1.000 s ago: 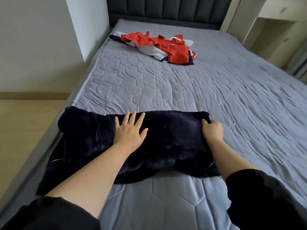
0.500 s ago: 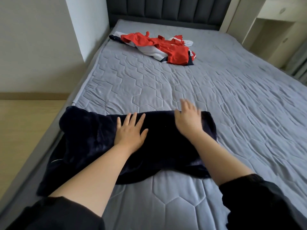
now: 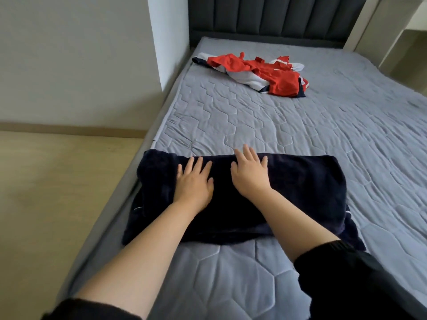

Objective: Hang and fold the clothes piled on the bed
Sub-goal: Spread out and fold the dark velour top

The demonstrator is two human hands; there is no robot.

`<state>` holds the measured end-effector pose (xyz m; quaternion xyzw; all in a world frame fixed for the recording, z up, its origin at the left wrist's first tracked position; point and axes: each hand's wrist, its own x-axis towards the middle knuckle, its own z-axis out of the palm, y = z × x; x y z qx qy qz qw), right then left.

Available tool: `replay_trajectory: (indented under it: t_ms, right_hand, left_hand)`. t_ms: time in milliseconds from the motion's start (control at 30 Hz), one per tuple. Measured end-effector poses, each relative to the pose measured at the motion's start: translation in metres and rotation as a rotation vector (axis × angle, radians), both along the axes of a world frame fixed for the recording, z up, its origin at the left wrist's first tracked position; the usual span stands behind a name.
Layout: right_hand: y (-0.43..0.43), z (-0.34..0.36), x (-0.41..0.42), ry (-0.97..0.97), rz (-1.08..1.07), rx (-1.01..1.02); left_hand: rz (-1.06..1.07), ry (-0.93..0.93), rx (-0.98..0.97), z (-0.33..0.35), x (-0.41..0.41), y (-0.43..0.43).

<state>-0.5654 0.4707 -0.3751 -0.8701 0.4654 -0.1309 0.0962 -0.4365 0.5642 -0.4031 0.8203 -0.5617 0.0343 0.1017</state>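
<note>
Item: dark navy plush garment point(image 3: 300, 188), folded in a band across the near end of the grey quilted bed point(image 3: 254, 125). On it, left hand point(image 3: 194, 181) and right hand point(image 3: 250, 175) lie flat, fingers spread, gripping nothing. Advised: sweep outward from the middle with even pressure before the next fold.

No text, label, brand, number or sign can be read anywhere in view.

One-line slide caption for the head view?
Left hand and right hand flat on folded navy garment; red clothes farther up the bed.
</note>
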Motion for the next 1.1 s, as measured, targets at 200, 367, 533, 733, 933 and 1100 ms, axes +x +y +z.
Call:
replay_trajectory:
  t_ms: [200, 367, 533, 733, 933, 1100]
  right_hand:
    - [0.029, -0.037, 0.026, 0.074, 0.043, -0.013]
    - [0.023, -0.043, 0.027, 0.116, 0.044, -0.001]
    - [0.024, -0.046, 0.027, 0.163, 0.026, -0.01]
    - [0.024, -0.049, 0.029, 0.195, 0.011, -0.042]
    - [0.023, -0.053, 0.031, 0.222, -0.001, -0.08]
    - [0.023, -0.055, 0.029, 0.227, 0.008, -0.081]
  left_hand:
    - [0.211, 0.121, 0.166, 0.002, 0.056, 0.031]
    - [0.501, 0.639, 0.111, -0.004, 0.089, 0.057]
    - [0.618, 0.715, -0.073, -0.002, 0.096, 0.076]
    - [0.541, 0.699, -0.282, 0.008, 0.095, 0.07]
    - [0.704, 0.997, -0.408, 0.027, 0.118, 0.038]
    - [0.685, 0.957, -0.351, 0.03, 0.133, 0.023]
